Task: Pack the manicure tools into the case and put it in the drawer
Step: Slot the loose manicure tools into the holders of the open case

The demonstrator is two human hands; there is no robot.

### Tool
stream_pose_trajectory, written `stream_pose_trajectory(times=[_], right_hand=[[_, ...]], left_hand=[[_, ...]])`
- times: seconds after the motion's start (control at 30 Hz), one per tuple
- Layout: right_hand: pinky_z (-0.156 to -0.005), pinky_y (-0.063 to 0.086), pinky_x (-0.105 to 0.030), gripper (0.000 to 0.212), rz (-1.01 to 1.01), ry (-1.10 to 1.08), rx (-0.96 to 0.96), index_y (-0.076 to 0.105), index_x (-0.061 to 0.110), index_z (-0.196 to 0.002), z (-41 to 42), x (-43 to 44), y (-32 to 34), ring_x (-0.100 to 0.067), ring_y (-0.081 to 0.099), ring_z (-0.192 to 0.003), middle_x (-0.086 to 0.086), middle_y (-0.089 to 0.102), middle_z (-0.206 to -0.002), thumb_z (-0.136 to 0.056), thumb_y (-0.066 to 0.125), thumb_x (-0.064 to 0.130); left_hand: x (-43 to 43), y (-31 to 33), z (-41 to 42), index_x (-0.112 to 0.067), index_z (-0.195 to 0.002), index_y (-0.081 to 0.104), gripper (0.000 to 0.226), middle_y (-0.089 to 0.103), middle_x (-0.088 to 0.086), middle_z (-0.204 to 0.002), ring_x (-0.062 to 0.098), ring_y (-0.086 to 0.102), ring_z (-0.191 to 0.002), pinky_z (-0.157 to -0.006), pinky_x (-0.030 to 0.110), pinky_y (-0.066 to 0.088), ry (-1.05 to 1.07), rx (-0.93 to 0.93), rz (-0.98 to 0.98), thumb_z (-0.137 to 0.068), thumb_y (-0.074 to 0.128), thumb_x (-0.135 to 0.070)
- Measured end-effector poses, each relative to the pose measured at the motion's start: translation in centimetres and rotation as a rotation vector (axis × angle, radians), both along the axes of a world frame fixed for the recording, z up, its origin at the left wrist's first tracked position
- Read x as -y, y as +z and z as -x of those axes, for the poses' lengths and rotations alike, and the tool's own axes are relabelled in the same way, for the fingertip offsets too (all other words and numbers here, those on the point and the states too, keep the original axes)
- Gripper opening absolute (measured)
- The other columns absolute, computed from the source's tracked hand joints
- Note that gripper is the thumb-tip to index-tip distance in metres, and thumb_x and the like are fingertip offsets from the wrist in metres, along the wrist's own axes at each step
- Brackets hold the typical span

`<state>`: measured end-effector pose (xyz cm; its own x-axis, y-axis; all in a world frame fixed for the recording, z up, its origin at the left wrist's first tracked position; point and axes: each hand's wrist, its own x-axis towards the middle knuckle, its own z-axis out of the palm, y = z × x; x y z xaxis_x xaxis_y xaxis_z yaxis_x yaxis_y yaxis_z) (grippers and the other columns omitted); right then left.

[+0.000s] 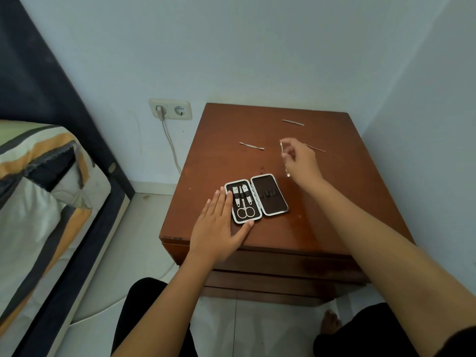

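Note:
An open manicure case lies on the brown nightstand, dark inside with a silver rim. Its left half holds scissors and two clippers under a strap; its right half holds no tools. My left hand rests flat on the case's left edge. My right hand pinches a thin metal tool above the tabletop, behind the case. Three slim metal tools lie loose farther back: one at the left, one near the back, and a needle-like one right of my hand.
Closed drawer fronts run below the nightstand top. White walls stand behind and to the right. A wall socket with a plugged cable is at the left, and a bed with striped bedding lies beyond a strip of tiled floor.

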<state>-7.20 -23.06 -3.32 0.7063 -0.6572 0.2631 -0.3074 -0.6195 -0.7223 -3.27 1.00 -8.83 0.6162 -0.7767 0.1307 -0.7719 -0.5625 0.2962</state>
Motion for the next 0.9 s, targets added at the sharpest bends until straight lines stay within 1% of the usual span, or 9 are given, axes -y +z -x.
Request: stream_pose_trajectory(times=[0.1,0.27,0.37,0.53,0.6,0.67,0.77,0.8,0.9], right_hand=[[-0.070,0.044,-0.015,0.040,-0.134,0.126,0.043,0.053,0.020,-0.121,-0.6,-2.4,1.0,-0.007,0.052,-0.073,-0.002,0.055,-0.087,-0.086,0.055,0.001],[-0.072,0.055,-0.029,0.025,-0.192,0.268,-0.070,0.060,0.017,-0.104,-0.5,-3.2,0.3,-0.018,0.060,-0.068,-0.003,0.056,-0.081,-0.084,0.060,0.002],[-0.069,0.060,-0.028,0.023,-0.210,0.252,-0.073,0.060,0.013,-0.104,-0.2,-2.9,0.0,-0.021,0.060,-0.076,-0.007,0.055,-0.082,-0.084,0.060,0.001],[-0.078,0.054,-0.032,0.026,-0.141,0.163,-0.038,0.061,0.013,-0.107,-0.4,-2.2,0.5,-0.029,0.063,-0.082,-0.006,0.059,-0.085,-0.083,0.061,0.004],[-0.080,0.054,-0.034,0.026,-0.145,0.188,-0.060,0.061,0.013,-0.107,-0.6,-2.2,0.4,-0.026,0.063,-0.080,-0.005,0.059,-0.085,-0.083,0.061,0.004],[-0.076,0.049,-0.025,0.025,-0.131,0.232,-0.112,0.062,0.013,-0.107,-0.7,-2.5,-0.2,-0.019,0.059,-0.075,-0.004,0.059,-0.084,-0.083,0.061,0.005],[-0.069,0.042,-0.006,0.028,-0.097,0.282,-0.182,0.063,0.009,-0.110,-0.4,-2.5,-0.6,-0.015,0.055,-0.080,-0.005,0.061,-0.089,-0.083,0.061,0.004],[-0.071,0.042,-0.006,0.029,-0.067,0.306,-0.219,0.063,0.008,-0.111,-0.2,-2.4,-0.5,-0.014,0.055,-0.083,-0.008,0.062,-0.093,-0.083,0.061,0.004],[-0.081,0.042,-0.019,0.032,0.099,0.400,-0.347,0.062,0.011,-0.116,0.7,-1.9,-0.5,-0.011,0.049,-0.092,-0.009,0.060,-0.111,-0.084,0.063,0.014]], left_hand=[[0.0,0.0,0.0,-0.014,-0.149,0.000,0.092,-0.002,0.003,-0.158,0.012,-0.006,-0.145,-0.114,0.025,-0.008,-0.003,0.004,-0.011,-0.079,0.009,-0.073],[0.1,-0.1,0.0,-0.013,-0.149,0.003,0.093,0.001,0.004,-0.158,0.013,-0.003,-0.145,-0.115,0.027,-0.006,-0.001,-0.014,0.001,-0.078,0.009,-0.072],[0.1,-0.1,0.0,-0.013,-0.149,0.002,0.094,0.000,0.004,-0.158,0.013,-0.004,-0.145,-0.114,0.025,-0.008,0.003,-0.009,-0.012,-0.077,0.006,-0.073],[0.4,0.4,0.0,-0.014,-0.149,0.003,0.099,0.001,0.004,-0.159,0.014,-0.002,-0.145,-0.113,0.027,-0.006,0.021,-0.049,-0.020,-0.072,0.006,-0.076],[0.7,0.8,0.1,-0.014,-0.149,0.004,0.103,0.004,0.005,-0.159,0.015,0.001,-0.145,-0.114,0.029,-0.001,0.048,-0.062,-0.017,-0.069,0.009,-0.079],[0.9,1.1,0.1,-0.013,-0.149,0.007,0.109,0.008,0.005,-0.159,0.016,0.006,-0.145,-0.115,0.031,0.006,0.077,-0.066,-0.008,-0.066,0.011,-0.082],[1.1,1.2,-0.1,-0.012,-0.149,0.007,0.116,0.009,0.004,-0.158,0.017,0.008,-0.145,-0.115,0.032,0.009,0.093,-0.069,-0.020,-0.061,0.014,-0.087],[1.2,1.3,-0.3,-0.012,-0.149,0.006,0.119,0.008,0.004,-0.159,0.017,0.006,-0.145,-0.115,0.033,0.009,0.095,-0.079,-0.022,-0.059,0.017,-0.089],[1.4,1.5,-1.1,-0.011,-0.149,0.002,0.128,0.001,0.005,-0.159,0.017,0.000,-0.145,-0.116,0.034,0.004,0.077,-0.101,-0.041,-0.053,0.022,-0.093]])
